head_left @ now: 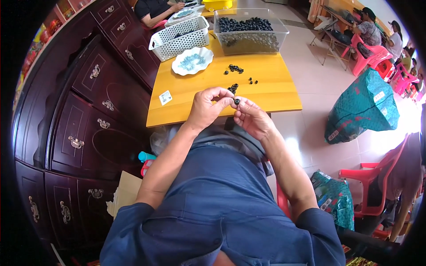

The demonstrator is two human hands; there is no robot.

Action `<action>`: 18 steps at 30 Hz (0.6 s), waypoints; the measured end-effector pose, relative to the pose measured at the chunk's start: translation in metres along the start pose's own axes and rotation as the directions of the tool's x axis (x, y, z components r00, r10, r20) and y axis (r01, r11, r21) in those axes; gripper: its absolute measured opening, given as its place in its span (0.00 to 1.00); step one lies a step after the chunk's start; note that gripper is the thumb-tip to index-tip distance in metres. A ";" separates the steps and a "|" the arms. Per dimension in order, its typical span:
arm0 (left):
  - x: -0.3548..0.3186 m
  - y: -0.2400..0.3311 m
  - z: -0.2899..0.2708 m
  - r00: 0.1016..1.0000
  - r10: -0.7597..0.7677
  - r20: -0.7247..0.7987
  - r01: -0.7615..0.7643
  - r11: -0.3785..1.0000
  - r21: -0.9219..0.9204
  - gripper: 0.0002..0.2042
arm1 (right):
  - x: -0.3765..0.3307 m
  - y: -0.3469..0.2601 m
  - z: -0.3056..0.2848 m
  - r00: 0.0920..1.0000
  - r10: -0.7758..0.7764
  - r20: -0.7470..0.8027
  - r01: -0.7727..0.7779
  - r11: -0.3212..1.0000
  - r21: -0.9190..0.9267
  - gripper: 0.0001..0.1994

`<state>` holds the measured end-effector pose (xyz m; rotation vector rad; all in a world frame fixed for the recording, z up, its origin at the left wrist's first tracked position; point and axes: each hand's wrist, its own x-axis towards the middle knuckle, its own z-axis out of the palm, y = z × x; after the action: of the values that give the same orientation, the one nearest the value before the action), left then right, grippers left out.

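Observation:
Both my hands meet over the front edge of the yellow wooden table. My right hand (254,119) pinches a small black ring-like part (237,101) between thumb and fingers. Right beside it, the thumb and forefinger of my left hand (207,106) are pinched together; what they hold is too small to make out. Just beyond my fingertips lies a little pile of black parts (234,87). Farther back sits another small cluster of black parts (235,68), with a few loose black pieces (252,81) to its right.
On the table (277,95) stand a clear bin (253,46) of black parts, a white perforated basket (177,46) and a white scalloped plate (206,55) with pale blue bits. Dark drawers (120,133) line the left. Teal sacks (359,111) and red chairs (372,177) are at right; people sit beyond.

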<state>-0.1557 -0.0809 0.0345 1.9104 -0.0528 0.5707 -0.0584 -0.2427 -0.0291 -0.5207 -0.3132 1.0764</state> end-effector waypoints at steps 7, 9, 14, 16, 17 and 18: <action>0.000 0.011 0.003 0.988 0.157 -0.007 -0.152 0.965 0.212 0.03 | -0.001 0.001 0.002 1.000 -0.004 0.025 0.004 1.000 0.002 0.09; 0.000 0.012 0.002 0.988 0.152 0.016 -0.151 0.946 0.288 0.04 | -0.003 0.001 0.002 1.000 -0.006 -0.002 0.006 1.000 -0.003 0.07; -0.003 0.004 0.001 0.979 0.203 0.013 -0.200 0.948 0.247 0.05 | -0.003 0.001 0.006 1.000 -0.014 -0.009 0.013 0.999 -0.031 0.09; -0.003 0.005 0.001 0.971 0.236 0.021 -0.234 0.940 0.247 0.05 | -0.003 0.000 0.006 1.000 -0.018 -0.013 0.017 0.999 -0.049 0.09; -0.003 0.006 0.001 0.970 0.241 0.024 -0.239 0.938 0.250 0.05 | -0.003 -0.001 0.005 1.000 -0.011 -0.009 0.011 0.999 -0.045 0.10; -0.003 0.007 0.002 0.969 0.245 0.026 -0.244 0.936 0.252 0.05 | -0.003 -0.001 0.004 1.000 -0.003 -0.005 0.003 0.999 -0.042 0.10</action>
<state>-0.1598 -0.0859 0.0389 2.1678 -0.2263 0.7819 -0.0613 -0.2451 -0.0250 -0.5601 -0.3321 1.0674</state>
